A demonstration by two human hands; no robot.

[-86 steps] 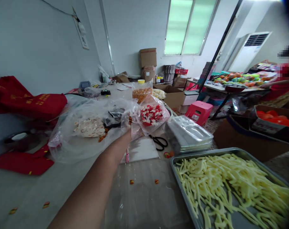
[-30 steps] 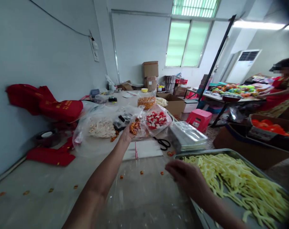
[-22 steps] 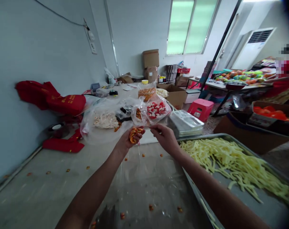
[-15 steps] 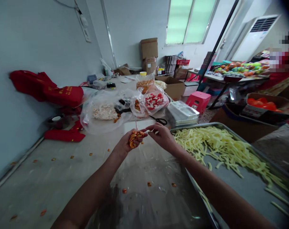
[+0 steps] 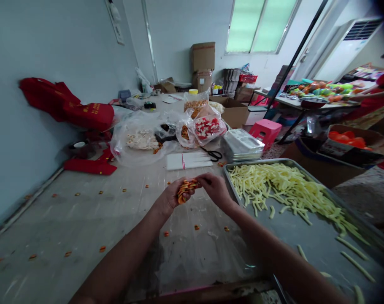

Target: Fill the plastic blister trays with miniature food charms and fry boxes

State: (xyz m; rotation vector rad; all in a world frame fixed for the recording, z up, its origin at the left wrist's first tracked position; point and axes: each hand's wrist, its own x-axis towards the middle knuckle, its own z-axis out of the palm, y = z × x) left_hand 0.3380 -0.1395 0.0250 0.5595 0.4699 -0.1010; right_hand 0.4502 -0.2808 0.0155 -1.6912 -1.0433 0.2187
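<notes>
Left hand [image 5: 173,193] grasps orange pieces [image 5: 186,188]; right hand [image 5: 216,190], pinched, contents not determinable, should part them singly without squeezing.

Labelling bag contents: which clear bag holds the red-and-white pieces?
The bag just behind the black-handled scissors. The large bag at left holds mostly whitish pieces; the small bag between them, orange-brown pieces.

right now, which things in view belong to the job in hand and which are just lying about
Seemingly in the job:
orange-and-yellow pieces in the left hand
right hand, fingertips at those pieces
similar small bits in rows on the table

Probably just lying about:
scissors
pink stool
red cloth
stacked cardboard boxes

The tray of pale strips could be either.
</notes>
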